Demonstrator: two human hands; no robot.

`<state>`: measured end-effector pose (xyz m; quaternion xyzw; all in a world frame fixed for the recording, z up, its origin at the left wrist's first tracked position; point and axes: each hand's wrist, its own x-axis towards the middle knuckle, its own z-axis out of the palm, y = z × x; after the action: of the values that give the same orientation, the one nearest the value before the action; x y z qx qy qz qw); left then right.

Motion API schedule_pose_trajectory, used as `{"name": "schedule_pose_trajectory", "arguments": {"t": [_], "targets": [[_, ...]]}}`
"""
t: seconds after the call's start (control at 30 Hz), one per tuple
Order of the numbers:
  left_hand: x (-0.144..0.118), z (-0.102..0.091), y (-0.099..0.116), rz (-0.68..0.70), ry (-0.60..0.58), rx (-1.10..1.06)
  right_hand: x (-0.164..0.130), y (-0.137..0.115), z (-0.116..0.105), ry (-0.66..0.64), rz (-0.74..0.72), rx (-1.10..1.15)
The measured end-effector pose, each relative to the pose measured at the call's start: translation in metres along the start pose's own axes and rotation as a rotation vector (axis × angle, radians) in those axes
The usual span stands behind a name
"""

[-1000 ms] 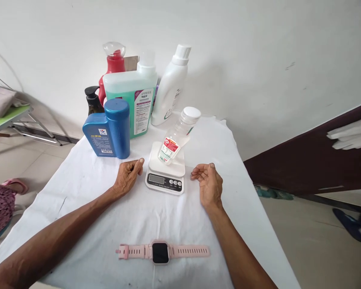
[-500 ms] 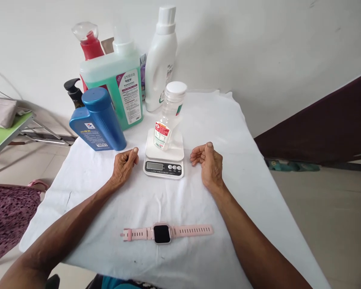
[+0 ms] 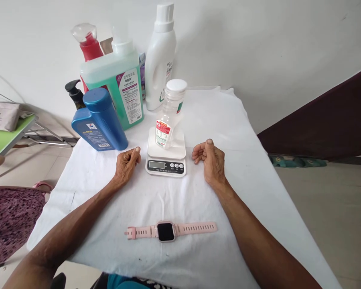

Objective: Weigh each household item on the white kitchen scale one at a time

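A small clear bottle (image 3: 169, 112) with a white cap and a red label stands on a white kitchen scale (image 3: 166, 157) in the middle of the white-covered table (image 3: 246, 160). My left hand (image 3: 126, 165) rests on the cloth just left of the scale, fingers curled into a loose fist, holding nothing. My right hand (image 3: 209, 161) rests just right of the scale, fingers also curled inward and empty. Neither hand touches the scale. A pink smartwatch (image 3: 168, 230) lies flat on the cloth near the front edge, between my forearms.
Behind the scale stand a blue bottle (image 3: 100, 120), a large green-liquid jug (image 3: 117, 90), a tall white detergent bottle (image 3: 160, 60), a red spray bottle (image 3: 88, 44) and a dark pump bottle (image 3: 75, 94). A person in patterned clothing (image 3: 9, 216) is at the left. A green table (image 3: 6, 134) stands far left.
The view has tilted and shifted, so the table sits more centred. My hands stay curled beside the scale, barely moved. The bottle stays on the scale.
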<state>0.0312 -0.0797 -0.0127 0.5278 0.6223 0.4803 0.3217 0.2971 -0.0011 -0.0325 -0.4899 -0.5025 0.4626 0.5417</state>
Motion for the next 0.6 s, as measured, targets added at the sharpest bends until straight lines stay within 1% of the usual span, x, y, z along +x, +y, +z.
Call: {"name": "schedule_pose_trajectory", "arguments": {"t": [0.1, 0.2, 0.27, 0.33, 0.4, 0.47, 0.53, 0.6], "targets": [[-0.001, 0.000, -0.005, -0.019, 0.017, 0.008, 0.000, 0.000, 0.000, 0.006, -0.004, 0.001], [-0.005, -0.001, -0.001, 0.003, 0.074, 0.086, 0.001, 0.000, 0.000, 0.011, -0.008, 0.010], [-0.007, -0.001, 0.009, 0.097, 0.122, 0.153, 0.002, 0.000, 0.001, 0.019, 0.007, 0.021], [-0.006, 0.002, 0.024, 0.240, 0.150, 0.214, 0.002, -0.001, 0.001, 0.023, 0.025, 0.032], [0.001, 0.009, 0.039, 0.373, 0.163, 0.284, 0.003, -0.002, 0.001, 0.019, 0.031, 0.039], [0.015, 0.021, 0.053, 0.442, 0.170, 0.361, 0.004, -0.003, 0.000, 0.013, 0.030, 0.044], [0.031, 0.035, 0.063, 0.454, 0.163, 0.411, 0.004, -0.005, 0.000, 0.011, 0.032, 0.051], [0.045, 0.048, 0.070, 0.434, 0.158, 0.420, 0.004, -0.006, 0.000, 0.006, 0.041, 0.059]]}}
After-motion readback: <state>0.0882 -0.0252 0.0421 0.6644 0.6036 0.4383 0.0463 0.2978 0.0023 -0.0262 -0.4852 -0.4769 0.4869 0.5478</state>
